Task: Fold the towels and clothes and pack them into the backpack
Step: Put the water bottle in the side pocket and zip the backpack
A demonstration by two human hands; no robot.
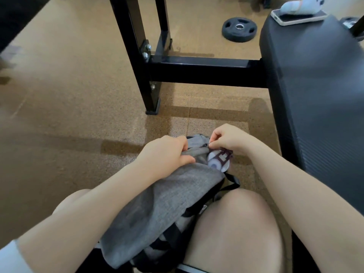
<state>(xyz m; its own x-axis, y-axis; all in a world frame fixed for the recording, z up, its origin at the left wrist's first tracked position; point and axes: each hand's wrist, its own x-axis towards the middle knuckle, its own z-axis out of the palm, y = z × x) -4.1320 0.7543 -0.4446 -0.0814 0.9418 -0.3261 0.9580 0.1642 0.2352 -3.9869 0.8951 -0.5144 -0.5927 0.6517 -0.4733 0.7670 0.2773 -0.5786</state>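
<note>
A grey backpack (157,205) with black straps lies across my lap, its top end pointing away from me. My left hand (165,154) grips the grey fabric at the bag's top edge. My right hand (226,137) pinches a small metal zipper pull (209,145) at that same edge. A round white and purple charm (218,160) hangs just below the zipper pull. No towels or clothes show outside the bag; its inside is hidden.
A black padded bench (315,91) runs along the right, with a phone (299,17) and a pale plush object (301,4) at its far end. A black steel frame (149,75) stands ahead on the cork floor. A weight plate (239,29) lies beyond.
</note>
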